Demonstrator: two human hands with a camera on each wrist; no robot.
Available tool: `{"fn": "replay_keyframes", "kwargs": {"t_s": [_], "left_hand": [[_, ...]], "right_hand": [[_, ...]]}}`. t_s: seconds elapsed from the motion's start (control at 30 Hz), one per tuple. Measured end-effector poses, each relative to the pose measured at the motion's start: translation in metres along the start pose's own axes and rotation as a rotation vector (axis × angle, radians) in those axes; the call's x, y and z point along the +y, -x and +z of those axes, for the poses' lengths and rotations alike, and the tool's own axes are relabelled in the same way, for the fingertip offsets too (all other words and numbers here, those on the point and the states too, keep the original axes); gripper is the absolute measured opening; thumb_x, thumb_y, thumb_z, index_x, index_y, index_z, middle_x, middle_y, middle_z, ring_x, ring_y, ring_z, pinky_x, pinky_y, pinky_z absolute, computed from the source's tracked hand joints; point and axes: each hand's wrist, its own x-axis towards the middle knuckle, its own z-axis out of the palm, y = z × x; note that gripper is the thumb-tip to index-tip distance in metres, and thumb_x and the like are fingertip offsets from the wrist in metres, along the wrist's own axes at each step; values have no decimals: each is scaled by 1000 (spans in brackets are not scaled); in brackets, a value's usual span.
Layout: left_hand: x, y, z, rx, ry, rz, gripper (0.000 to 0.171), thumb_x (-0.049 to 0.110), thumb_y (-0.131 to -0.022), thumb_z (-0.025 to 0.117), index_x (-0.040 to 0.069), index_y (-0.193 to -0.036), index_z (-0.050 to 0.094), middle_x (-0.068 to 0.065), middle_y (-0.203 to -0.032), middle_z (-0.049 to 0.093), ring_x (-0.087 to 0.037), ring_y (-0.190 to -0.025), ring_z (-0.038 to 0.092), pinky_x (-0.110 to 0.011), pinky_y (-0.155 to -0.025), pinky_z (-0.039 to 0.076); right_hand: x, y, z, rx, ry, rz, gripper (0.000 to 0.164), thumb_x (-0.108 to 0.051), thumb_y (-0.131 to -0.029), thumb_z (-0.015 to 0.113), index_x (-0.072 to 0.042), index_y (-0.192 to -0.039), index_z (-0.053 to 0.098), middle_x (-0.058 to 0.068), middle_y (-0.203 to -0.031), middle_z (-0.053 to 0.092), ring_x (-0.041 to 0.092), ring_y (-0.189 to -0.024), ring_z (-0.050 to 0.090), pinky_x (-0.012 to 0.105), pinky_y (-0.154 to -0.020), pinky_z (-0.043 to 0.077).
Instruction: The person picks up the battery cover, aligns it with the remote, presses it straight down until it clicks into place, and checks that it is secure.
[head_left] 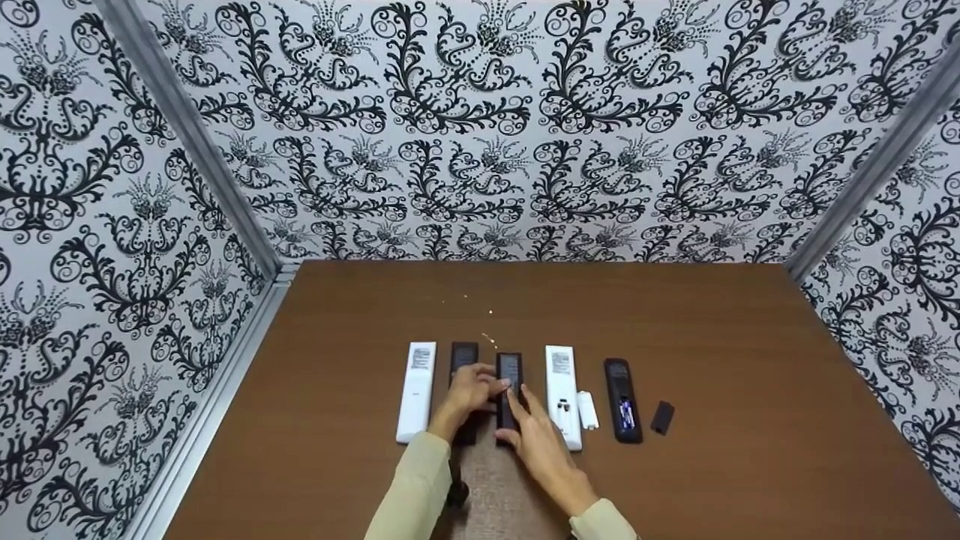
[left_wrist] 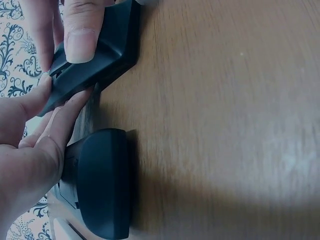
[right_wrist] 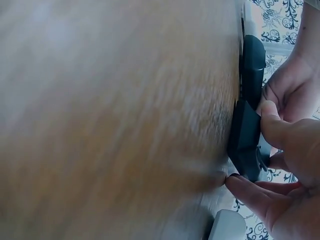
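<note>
Both hands meet at the middle remote (head_left: 510, 367), which lies back up between them on the tabletop (head_left: 337, 337). The right hand (head_left: 541, 442) is clamped on it, thumb and fingers along opposite sides, probably to keep it from sliding. The left hand (head_left: 472, 386) pinches its left edge, thumb above and fingers against the side, as if working at the back. Left of the left hand, the black remote (head_left: 465, 351) and then the white remote (head_left: 417, 390) also lie back up, perhaps lined up to be within reach. Right of the right hand, the uncovered white remote (head_left: 560, 367) has its white cover (head_left: 588, 411) just beside it; further right, the uncovered black remote (head_left: 619, 382) shows batteries (head_left: 627, 414), its black cover (head_left: 662, 418) near it, likely so each pair stays matched.

Only the head view shows that whole row. The left wrist view adds the right thumb pressing the back near a slit; the right wrist view shows a thin dark edge standing proud there, which could be a loosened cover.
</note>
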Motion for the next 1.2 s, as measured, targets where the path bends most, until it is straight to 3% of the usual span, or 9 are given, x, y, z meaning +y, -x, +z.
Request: {"fn": "replay_keyframes", "kwargs": {"t_s": [0.17,0.33,0.57,1.0,1.13,1.2], "left_hand": [[1,3,0,-18,-14,6,45,10,-92,71,-13,-128,56,-25,-106,72,-25,-89,72,-36,-72,62],[3,6,-2,-24,-33,39,46,14,-92,73,-14,-125,57,-22,-102,73,-21,-86,72,-34,-71,61],[4,2,0,-11,-12,-12,42,9,-93,69,-11,-128,57,-24,-106,72,-22,-87,71,-36,-71,62],[2,4,0,-3,-18,-19,42,9,-94,69,-11,-128,57,-23,-107,72,-21,-87,70,-37,-72,62],[2,4,2,19,-72,23,42,9,-92,71,-13,-126,58,-25,-105,72,-26,-87,72,-37,-69,62],[2,4,3,57,-131,83,40,8,-90,73,-15,-121,61,-25,-98,73,-26,-81,72,-36,-66,61]], "right_hand": [[0,2,2,-27,44,5,73,-27,-80,80,5,-140,53,35,-145,46,46,-124,57,46,-95,55],[-1,3,5,6,53,5,74,-26,-78,81,6,-139,54,35,-143,47,48,-124,56,47,-95,55],[-4,1,3,15,17,10,73,-22,-78,81,7,-139,53,37,-144,44,50,-127,52,51,-98,52],[-7,2,6,2,6,24,74,-20,-75,82,8,-138,54,37,-144,44,51,-129,50,53,-101,50],[-8,2,7,4,22,45,74,-22,-76,82,8,-137,54,37,-143,46,49,-126,52,53,-100,50],[-8,1,8,2,22,53,73,-23,-77,82,9,-137,54,36,-143,48,49,-125,54,53,-99,50]]}}
